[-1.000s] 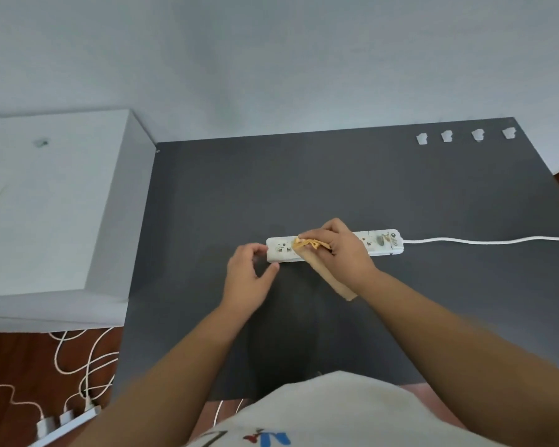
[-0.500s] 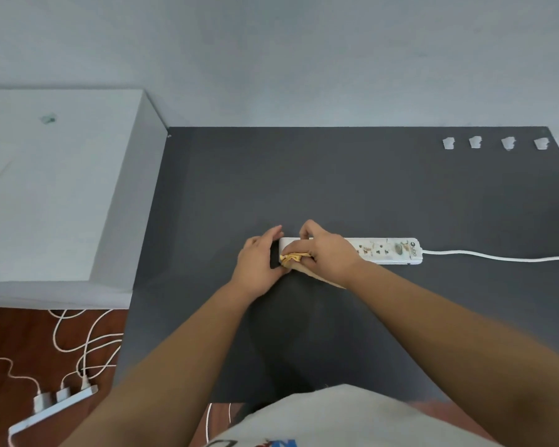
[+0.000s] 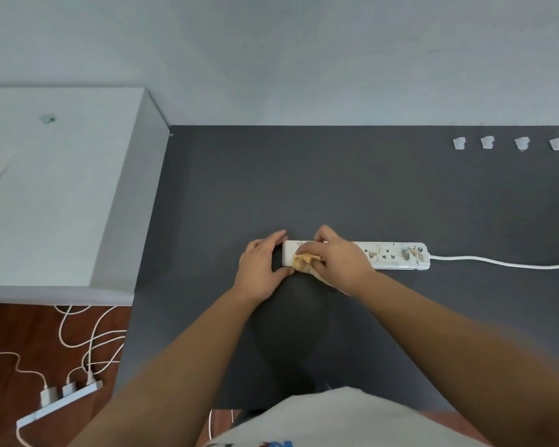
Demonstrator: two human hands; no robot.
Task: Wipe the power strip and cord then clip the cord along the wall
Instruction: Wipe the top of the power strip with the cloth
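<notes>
A long white plastic power strip lies flat on the dark grey surface, its length running left to right, its socket face up and smeared with brownish stains, and its left end covered by a crumpled yellow-tan cloth. A thin white cord leaves its right end and runs along the surface to the right edge of view. 4 small white plastic clips sit in a row at the far right of the surface, near the pale wall, well apart from the strip.
</notes>
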